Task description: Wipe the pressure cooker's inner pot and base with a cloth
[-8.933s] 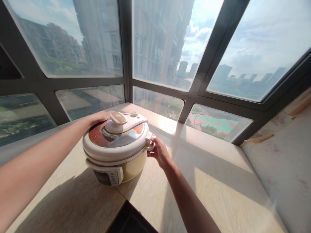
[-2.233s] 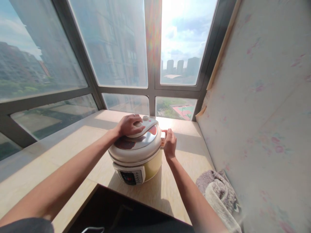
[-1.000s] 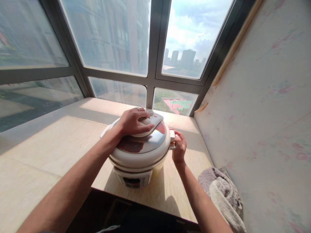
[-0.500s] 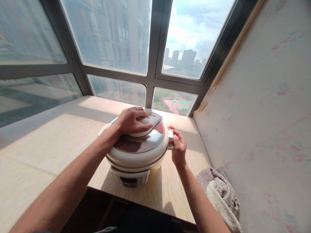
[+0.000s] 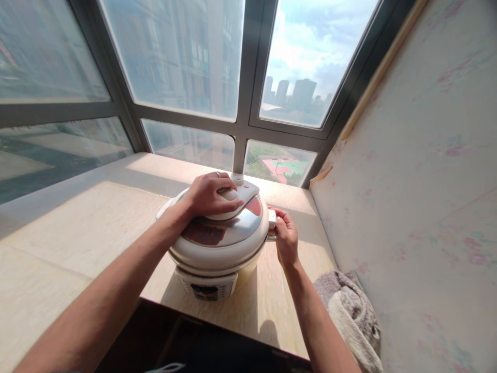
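Note:
A round white pressure cooker point(image 5: 217, 254) with a shiny lid stands on the pale windowsill, its control panel point(image 5: 207, 291) facing me. My left hand point(image 5: 212, 194) is wrapped over the knob point(image 5: 228, 194) on top of the lid. At the right side of the cooker, my right hand point(image 5: 285, 230) has its fingers curled round the white side handle point(image 5: 272, 219). The lid sits on the body, with a dark reddish reflection on its metal. Part of the knob is hidden under my left fingers.
Dark window frames point(image 5: 241, 114) rise behind the cooker. A flowered wall point(image 5: 419, 207) closes off the right side, with a grey and cream cloth point(image 5: 351, 311) lying against it. The sill's front edge point(image 5: 233, 334) runs close below the cooker.
Both hands keep their places on the cooker. The view has shifted very slightly.

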Tool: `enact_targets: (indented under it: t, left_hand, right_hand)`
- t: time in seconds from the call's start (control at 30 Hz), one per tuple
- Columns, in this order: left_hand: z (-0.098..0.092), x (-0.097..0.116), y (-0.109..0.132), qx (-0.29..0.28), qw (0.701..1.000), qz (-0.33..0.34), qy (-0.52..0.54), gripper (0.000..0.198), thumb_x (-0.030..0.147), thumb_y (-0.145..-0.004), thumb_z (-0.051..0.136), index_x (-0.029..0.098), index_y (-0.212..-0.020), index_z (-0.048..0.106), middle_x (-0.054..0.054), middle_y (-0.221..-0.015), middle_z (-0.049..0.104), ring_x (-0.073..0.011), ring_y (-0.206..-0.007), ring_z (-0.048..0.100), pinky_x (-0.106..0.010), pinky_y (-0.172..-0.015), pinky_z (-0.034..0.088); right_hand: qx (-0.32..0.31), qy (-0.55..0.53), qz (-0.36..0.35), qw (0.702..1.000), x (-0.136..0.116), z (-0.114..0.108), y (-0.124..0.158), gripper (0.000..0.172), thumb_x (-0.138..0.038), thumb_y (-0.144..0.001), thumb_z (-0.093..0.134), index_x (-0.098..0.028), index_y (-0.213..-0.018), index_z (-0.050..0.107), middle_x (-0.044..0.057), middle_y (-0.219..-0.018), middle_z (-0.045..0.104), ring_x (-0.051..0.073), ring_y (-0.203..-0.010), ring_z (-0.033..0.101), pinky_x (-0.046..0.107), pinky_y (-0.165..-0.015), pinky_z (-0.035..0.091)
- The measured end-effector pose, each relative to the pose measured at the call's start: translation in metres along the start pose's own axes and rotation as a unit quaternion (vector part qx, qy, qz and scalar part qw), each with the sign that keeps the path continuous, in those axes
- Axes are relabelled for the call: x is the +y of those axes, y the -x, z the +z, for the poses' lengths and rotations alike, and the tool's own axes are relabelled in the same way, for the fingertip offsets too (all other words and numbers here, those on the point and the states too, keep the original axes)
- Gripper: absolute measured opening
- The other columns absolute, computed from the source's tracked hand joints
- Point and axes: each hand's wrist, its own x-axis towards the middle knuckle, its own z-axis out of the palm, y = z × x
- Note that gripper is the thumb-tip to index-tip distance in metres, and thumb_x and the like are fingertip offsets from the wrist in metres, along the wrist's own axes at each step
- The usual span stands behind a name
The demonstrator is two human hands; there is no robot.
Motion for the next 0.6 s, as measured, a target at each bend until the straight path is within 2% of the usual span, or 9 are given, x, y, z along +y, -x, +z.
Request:
enact_targets:
  t: [0.27, 0.4, 0.6]
  left_hand:
    - [-0.001, 0.001, 0.001, 0.000, 1.000, -0.005, 0.007, 0.035, 0.054, -0.076, 0.069, 0.021, -0.084, 0.077, -0.004, -0.091, 0.075, -0.0192, -0.082, 0.066, -0.029, -0.077, 0.046]
    - [-0.001, 0.002, 0.000, -0.006, 1.000, -0.011, 0.002, 0.035, 0.054, -0.076, 0.070, 0.021, -0.085, 0.077, -0.004, -0.090, 0.074, -0.0191, -0.081, 0.066, -0.029, -0.077, 0.046]
    - [0.001, 0.000, 0.000, 0.000, 1.000, -0.008, 0.001, 0.039, 0.057, -0.076, 0.068, 0.021, -0.087, 0.078, -0.004, -0.093, 0.074, -0.0197, -0.084, 0.067, -0.029, -0.078, 0.046]
  right_hand:
    - [-0.001, -0.032, 0.009, 0.999, 0.001, 0.001, 0.002, 0.034, -0.050, -0.083, 0.069, -0.022, -0.103, 0.072, 0.001, -0.093, 0.074, 0.015, -0.074, 0.063, 0.027, -0.069, 0.049]
    - [0.009, -0.030, 0.044, 0.999, -0.004, -0.001, -0.003, 0.035, -0.049, -0.075, 0.077, -0.021, -0.095, 0.072, 0.000, -0.085, 0.073, 0.014, -0.068, 0.059, 0.025, -0.063, 0.046]
    - [-0.021, -0.005, 0.067, 0.998, -0.017, -0.008, -0.010, 0.033, -0.043, -0.068, 0.081, -0.021, -0.091, 0.073, 0.001, -0.086, 0.073, 0.016, -0.072, 0.061, 0.028, -0.067, 0.046]
